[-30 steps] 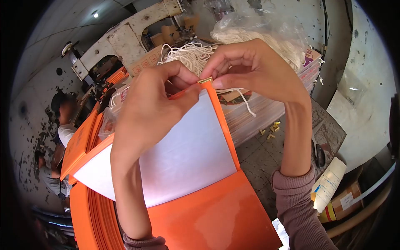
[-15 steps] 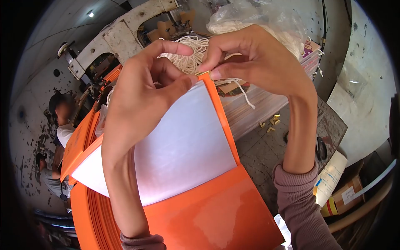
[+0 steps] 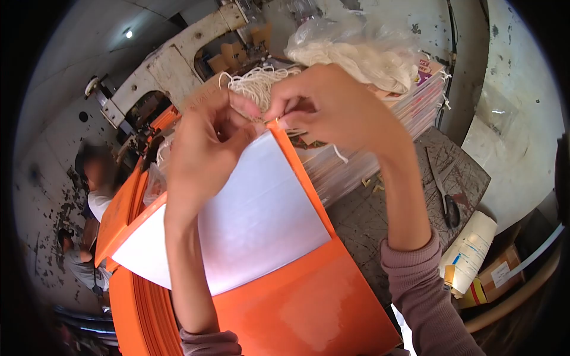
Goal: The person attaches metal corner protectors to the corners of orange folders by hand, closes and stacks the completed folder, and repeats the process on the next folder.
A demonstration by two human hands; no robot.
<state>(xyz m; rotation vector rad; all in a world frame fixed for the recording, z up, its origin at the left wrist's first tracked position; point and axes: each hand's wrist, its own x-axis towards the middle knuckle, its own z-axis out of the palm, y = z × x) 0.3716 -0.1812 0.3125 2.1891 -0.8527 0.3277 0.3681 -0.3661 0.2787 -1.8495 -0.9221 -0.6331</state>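
An orange folder (image 3: 309, 296) with a white inner sheet (image 3: 261, 213) lies open in front of me, its narrow orange spine raised toward my fingers. At the spine's upper end is a small gold metal clip (image 3: 275, 120). My left hand (image 3: 205, 145) pinches the folder's top edge beside the clip, thumb in front. My right hand (image 3: 332, 113) has thumb and forefinger closed on the clip from the other side. Fingers hide most of the clip, so how far it sits on the edge is unclear.
Orange folders (image 3: 139, 302) are stacked at left. Behind my hands are white cord (image 3: 261, 86) and a plastic-wrapped pile (image 3: 350, 169). Gold clips (image 3: 374, 185) and dark-handled scissors (image 3: 449, 204) lie on the worn table (image 3: 362, 231). Two people (image 3: 98, 178) are at far left.
Both hands and the spine's top end have shifted down and slightly left in view, still pinched together. The scissors show more fully beside my right forearm.
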